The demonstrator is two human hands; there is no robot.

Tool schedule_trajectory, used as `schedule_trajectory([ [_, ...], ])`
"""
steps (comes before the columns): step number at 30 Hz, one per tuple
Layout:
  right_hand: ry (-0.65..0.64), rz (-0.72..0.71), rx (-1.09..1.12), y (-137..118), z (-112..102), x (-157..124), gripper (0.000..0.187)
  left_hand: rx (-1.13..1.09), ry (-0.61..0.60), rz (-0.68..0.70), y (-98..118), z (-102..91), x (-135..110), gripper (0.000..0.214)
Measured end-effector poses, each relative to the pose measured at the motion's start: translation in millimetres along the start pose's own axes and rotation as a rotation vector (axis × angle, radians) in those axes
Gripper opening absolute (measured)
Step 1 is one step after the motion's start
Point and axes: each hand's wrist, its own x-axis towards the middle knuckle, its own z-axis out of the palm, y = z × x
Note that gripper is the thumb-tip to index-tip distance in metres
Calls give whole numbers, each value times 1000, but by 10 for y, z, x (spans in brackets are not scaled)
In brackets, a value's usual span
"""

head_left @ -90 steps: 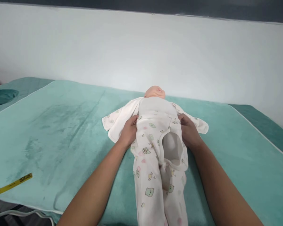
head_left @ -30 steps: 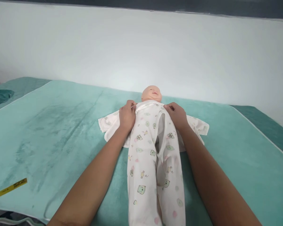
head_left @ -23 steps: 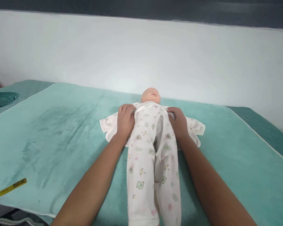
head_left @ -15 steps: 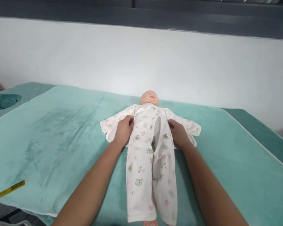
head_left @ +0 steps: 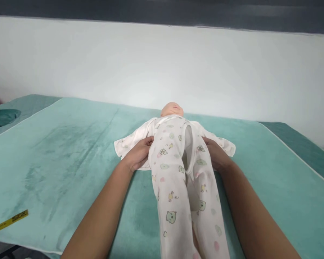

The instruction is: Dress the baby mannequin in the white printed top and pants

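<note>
A baby doll (head_left: 172, 108) lies on its back on a teal blanket (head_left: 64, 151), head away from me. White printed trousers (head_left: 178, 172) with small animal figures cover it up to the chest, over an open white top (head_left: 132, 138) spread to both sides. My left hand (head_left: 137, 154) presses against the doll's left flank, fingers curled on the trouser fabric. My right hand (head_left: 215, 153) holds the other flank, its fingertips hidden behind the cloth. The trouser legs run toward me past the bottom edge.
A yellow measuring tape (head_left: 8, 223) lies at the blanket's near left edge. A dark green bundle (head_left: 2, 117) sits at the far left. A white wall (head_left: 162, 64) stands right behind the bed. Darker green bedding (head_left: 299, 144) shows at the right.
Both hands pulled the trouser waist up from the doll's belly to its chest, then slid back down along the flanks toward me. The doll and trousers shifted slightly nearer.
</note>
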Motion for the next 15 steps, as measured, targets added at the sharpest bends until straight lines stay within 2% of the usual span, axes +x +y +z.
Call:
schedule_trajectory([
  [7, 35, 28, 148, -29, 164, -9, 35, -97, 37, 5, -33, 56, -11, 42],
  [11, -18, -3, 261, -1, 228, 28, 30, -131, 34, 52, -64, 17, 47, 42],
  [15, -93, 84, 337, -23, 280, 29, 33, -181, 18, 24, -69, 9, 64, 39],
])
